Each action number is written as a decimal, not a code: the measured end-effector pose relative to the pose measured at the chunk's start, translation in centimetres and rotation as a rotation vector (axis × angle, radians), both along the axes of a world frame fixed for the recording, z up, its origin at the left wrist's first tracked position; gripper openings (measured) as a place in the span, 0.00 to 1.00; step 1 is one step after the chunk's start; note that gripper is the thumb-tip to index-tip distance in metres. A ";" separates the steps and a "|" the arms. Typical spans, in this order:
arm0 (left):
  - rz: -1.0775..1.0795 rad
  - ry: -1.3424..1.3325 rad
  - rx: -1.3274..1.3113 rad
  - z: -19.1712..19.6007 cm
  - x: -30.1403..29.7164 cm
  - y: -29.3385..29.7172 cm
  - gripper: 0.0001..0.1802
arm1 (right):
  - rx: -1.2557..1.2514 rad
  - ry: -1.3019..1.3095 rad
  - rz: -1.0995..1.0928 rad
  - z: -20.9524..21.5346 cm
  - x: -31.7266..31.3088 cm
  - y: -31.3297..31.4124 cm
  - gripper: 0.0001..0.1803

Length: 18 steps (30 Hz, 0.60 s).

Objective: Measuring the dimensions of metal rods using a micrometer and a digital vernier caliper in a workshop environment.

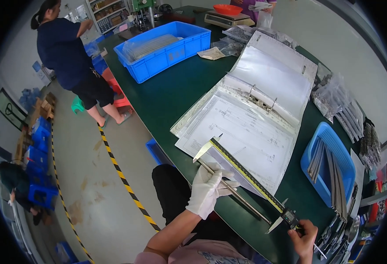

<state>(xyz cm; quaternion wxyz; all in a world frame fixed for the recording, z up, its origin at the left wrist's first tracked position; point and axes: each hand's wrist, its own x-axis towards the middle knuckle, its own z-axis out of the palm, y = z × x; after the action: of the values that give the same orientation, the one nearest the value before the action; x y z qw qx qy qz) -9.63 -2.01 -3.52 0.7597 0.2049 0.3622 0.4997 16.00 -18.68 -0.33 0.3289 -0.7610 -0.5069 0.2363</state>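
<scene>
A thin metal rod (251, 206) was held in the lower middle of the frame by the left hand (205, 191), on which a white glove was worn; the gloved fingers were wrapped around the rod; whether the caliper (246, 174) was touched by them too could not be told. The caliper, long and black and yellow, was held beside the rod; its screen end was gripped by the bare right hand (304, 237) at the lower right, with the thumb and fingers closed on it; the rod's two ends were seen near the caliper's two jaws, but whether they were touched could not be told. An open binder (272, 94) with drawing sheets (237, 132) was spread on the green table (171, 97), in the middle of the frame; more rods (332, 176) were held by a blue basket (347, 160) at the right; a blue crate (158, 64) was set at the upper middle.
</scene>
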 end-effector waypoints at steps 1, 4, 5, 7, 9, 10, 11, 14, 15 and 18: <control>0.004 -0.007 0.011 0.0 0.0 0.0 0.07 | 0.019 -0.030 0.005 -0.1 0.0 -0.1 0.15; -0.002 -0.008 0.005 -0.3 -0.1 0.2 0.07 | -0.029 -0.042 0.016 0.1 0.3 -0.1 0.15; -0.008 -0.009 -0.001 -0.3 -0.1 0.2 0.07 | -0.035 -0.043 0.010 0.1 0.3 -0.1 0.15; -0.002 -0.046 0.008 -0.1 -0.2 0.3 0.06 | -0.019 -0.076 0.047 0.1 0.3 0.0 0.15; -0.003 -0.050 0.004 0.0 -0.3 0.3 0.06 | -0.030 -0.065 0.044 0.0 0.5 -0.1 0.15; -0.001 -0.054 0.005 0.1 -0.4 0.3 0.06 | -0.036 -0.053 0.044 0.0 0.6 -0.2 0.15; -0.007 -0.054 0.001 0.0 -0.3 0.3 0.06 | -0.041 -0.053 0.038 -0.2 0.7 -0.3 0.15; -0.004 -0.063 0.000 -0.2 -0.1 0.2 0.06 | -0.004 -0.081 -0.007 -0.7 0.9 -0.7 0.16; 0.002 -0.059 0.007 -0.2 -0.1 0.0 0.06 | 0.004 -0.089 0.002 -0.6 0.8 -0.7 0.16; 0.010 -0.043 0.006 -0.1 -0.2 -0.2 0.06 | 0.005 -0.112 0.026 -0.7 1.0 -0.8 0.16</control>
<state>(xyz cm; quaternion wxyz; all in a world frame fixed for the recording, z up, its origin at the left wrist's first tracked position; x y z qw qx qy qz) -9.84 -2.22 -3.64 0.7643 0.1945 0.3451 0.5089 16.98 -19.53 -0.99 0.2990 -0.7656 -0.5348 0.1960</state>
